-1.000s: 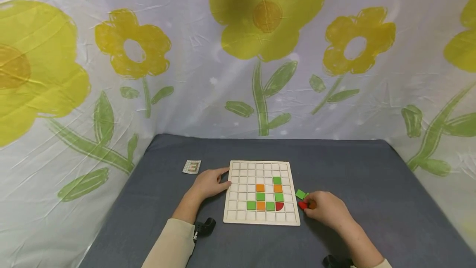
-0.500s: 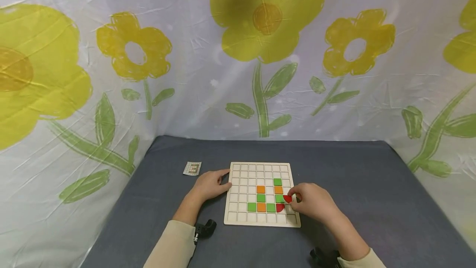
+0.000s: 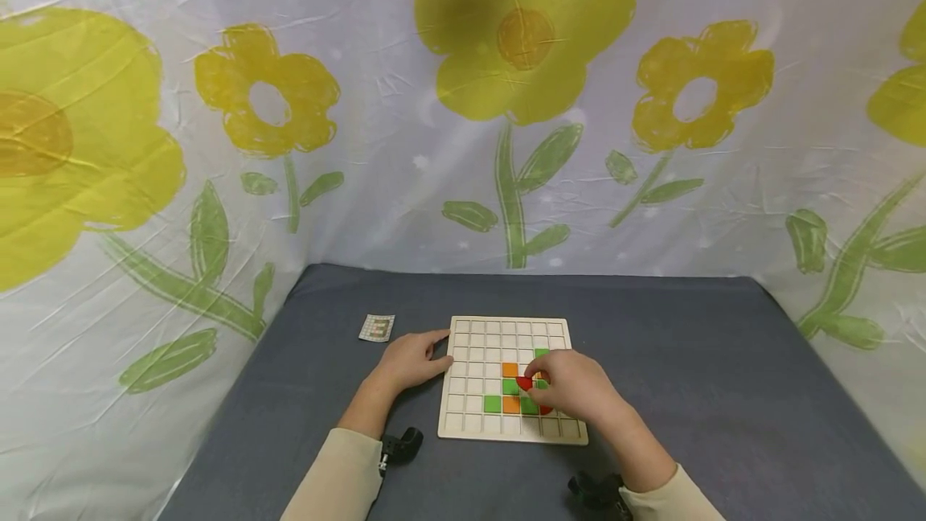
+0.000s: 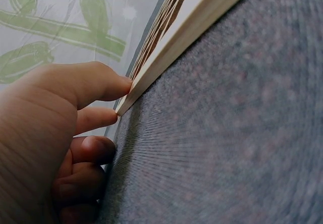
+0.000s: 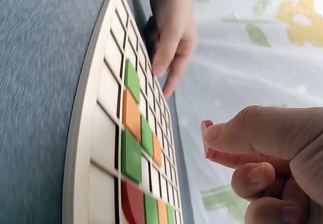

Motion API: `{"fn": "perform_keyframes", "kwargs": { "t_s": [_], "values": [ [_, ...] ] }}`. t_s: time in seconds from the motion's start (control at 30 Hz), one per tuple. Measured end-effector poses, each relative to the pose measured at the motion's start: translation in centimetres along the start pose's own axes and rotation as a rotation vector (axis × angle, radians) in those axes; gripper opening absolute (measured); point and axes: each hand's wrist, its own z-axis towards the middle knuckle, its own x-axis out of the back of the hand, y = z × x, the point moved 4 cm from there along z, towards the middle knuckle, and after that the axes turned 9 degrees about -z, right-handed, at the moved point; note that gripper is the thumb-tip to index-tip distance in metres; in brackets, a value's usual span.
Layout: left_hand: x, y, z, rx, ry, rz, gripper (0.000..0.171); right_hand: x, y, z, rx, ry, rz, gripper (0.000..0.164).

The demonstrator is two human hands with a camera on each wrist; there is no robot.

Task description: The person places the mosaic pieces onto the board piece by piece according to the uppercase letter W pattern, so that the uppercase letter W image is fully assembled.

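A light wooden grid board lies on the table. On it sit several square tiles, such as a green tile and an orange tile, and one red rounded tile. My right hand is above the board's right half. Thumb and forefinger pinch another red tile, held clear of the board in the right wrist view. Part of the tile pattern is hidden under this hand. My left hand touches the board's left edge with thumb and forefinger, its other fingers bent beneath, as the left wrist view shows.
A small printed card with a coloured grid lies left of the board, beyond my left hand. Dark cloth covers the table. A flowered sheet hangs behind it and at the sides.
My right hand has picked up the red tile beside the board and carried it left over the board. The left hand keeps its place at the edge.
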Motion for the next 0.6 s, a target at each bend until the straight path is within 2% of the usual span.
{"fn": "perform_keyframes", "kwargs": {
  "t_s": [0.6],
  "values": [
    [0.1,-0.1,0.1,0.006,-0.001,0.01,0.057,-1.6,-4.5,2.6,0.097,-0.04,0.043,0.013]
  ]
}}
